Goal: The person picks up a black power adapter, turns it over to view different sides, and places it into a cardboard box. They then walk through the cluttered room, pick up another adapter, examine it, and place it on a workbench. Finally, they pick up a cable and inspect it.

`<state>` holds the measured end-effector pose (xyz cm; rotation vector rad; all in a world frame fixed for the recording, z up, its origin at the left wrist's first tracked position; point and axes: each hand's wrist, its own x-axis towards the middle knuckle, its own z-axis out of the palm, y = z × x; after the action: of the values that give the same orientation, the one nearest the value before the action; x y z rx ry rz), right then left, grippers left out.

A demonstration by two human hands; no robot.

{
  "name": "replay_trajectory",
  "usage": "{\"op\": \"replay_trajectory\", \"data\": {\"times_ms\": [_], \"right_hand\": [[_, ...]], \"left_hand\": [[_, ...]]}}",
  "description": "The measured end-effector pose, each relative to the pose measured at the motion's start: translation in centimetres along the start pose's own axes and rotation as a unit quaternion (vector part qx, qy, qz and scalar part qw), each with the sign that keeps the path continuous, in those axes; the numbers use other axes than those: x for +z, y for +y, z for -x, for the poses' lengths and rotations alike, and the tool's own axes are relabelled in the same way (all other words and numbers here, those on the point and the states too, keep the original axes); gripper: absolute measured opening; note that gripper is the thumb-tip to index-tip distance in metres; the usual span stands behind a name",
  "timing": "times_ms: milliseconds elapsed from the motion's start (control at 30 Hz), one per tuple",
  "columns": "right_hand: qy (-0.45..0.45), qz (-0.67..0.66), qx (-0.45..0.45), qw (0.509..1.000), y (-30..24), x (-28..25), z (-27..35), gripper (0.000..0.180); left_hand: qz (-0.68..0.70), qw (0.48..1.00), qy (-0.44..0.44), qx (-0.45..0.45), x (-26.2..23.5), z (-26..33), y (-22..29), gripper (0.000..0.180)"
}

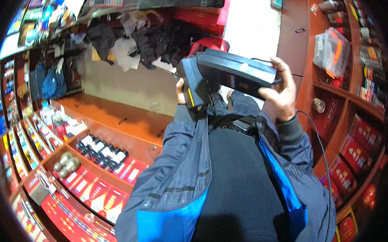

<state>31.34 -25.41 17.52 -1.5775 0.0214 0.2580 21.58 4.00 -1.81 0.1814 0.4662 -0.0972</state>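
Hands [285,94] around long black box [230,73], chest-high

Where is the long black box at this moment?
In the head view, upper middle: the black box is held between the left hand and right hand, above the person's chest.

Box [230,73] held out in front of torso between left hand [180,91] at its left end and right hand [282,92] at its right end; bottle shelves [101,153] lower left, wall shelving [355,106] right, counter [116,113] behind box.
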Motion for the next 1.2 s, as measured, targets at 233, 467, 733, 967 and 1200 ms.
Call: {"op": "replay_trajectory", "data": {"times_ms": [233,467,733,967,1200], "right_hand": [[-0.058,-0.183,0.042,0.981,3.7,-9.5,-4.6,0.102],[-0.086,-0.442,0.079,0.889,20.7,-14.8,-5.9,0.062],[0.066,-0.647,0.079,0.755,37.0,-12.9,-9.6,0.021],[0.184,-0.667,0.147,0.707,37.3,-10.9,-12.3,0.021],[0.214,-0.657,0.195,0.696,36.9,-11.1,-13.8,0.021]], "left_hand": [[-0.100,0.991,0.053,-0.070,0.1,2.9,1.7,0.075],[-0.080,0.979,0.023,-0.184,1.9,4.1,2.3,0.068],[-0.062,0.972,0.142,-0.174,4.9,6.0,-0.8,0.069],[-0.057,0.969,0.192,-0.148,7.1,6.2,-3.7,0.070],[-0.051,0.970,0.206,-0.119,8.2,5.8,-6.1,0.070]]}}
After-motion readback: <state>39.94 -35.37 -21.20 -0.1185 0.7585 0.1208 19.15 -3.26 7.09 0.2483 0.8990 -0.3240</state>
